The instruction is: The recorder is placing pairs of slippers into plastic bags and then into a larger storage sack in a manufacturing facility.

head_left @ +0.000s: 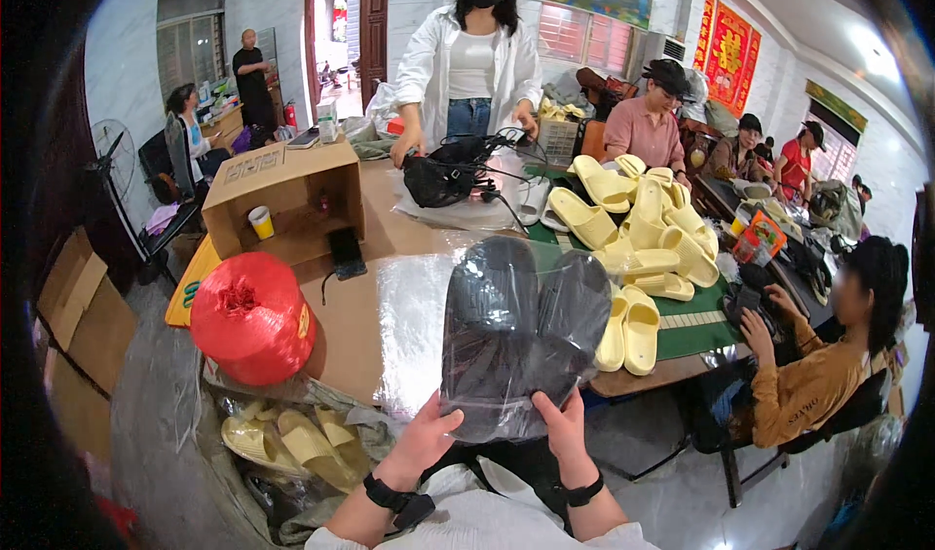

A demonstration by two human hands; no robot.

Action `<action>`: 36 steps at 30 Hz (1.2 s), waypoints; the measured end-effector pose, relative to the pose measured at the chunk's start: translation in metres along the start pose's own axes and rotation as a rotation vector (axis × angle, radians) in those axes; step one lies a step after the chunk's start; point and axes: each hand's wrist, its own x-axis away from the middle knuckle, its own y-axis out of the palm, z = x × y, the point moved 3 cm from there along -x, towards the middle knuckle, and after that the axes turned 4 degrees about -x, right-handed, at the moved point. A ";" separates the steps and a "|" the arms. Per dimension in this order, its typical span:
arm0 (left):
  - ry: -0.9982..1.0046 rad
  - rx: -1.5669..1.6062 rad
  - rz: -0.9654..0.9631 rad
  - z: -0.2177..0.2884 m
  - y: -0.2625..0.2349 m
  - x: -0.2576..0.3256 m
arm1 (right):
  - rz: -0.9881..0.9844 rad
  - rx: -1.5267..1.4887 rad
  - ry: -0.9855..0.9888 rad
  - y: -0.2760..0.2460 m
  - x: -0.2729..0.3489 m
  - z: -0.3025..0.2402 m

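A pair of black slippers (502,326) in a clear plastic bag is held up in front of me, over the near edge of the table. My left hand (429,428) grips the bag's lower left corner, thumb on top. At the lower right side my right hand (562,425) pinches it the same way, its fingers partly hidden underneath. Beneath and left of the bag lies a shiny clear plastic sheet (409,331). Several pale yellow slippers (638,229) are heaped just past the bag on the right.
A red twine roll (251,318) stands at the left, before an open cardboard box (292,185) with a yellow cup (261,222). A black phone (346,253) lies nearby. Below sits a sack (282,526) of bagged yellow slippers. Across the table a person (472,63) handles black cables; another (818,355) sits right.
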 end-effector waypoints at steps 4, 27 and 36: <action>-0.132 -0.170 -0.024 -0.016 -0.016 0.017 | 0.056 -0.001 -0.113 0.033 0.023 0.013; 0.015 -0.009 1.108 0.043 -0.190 0.379 | -1.568 0.847 -0.473 0.169 0.078 0.115; 0.252 0.639 1.105 -0.007 -0.190 0.242 | -1.653 0.784 -0.416 0.160 0.088 0.134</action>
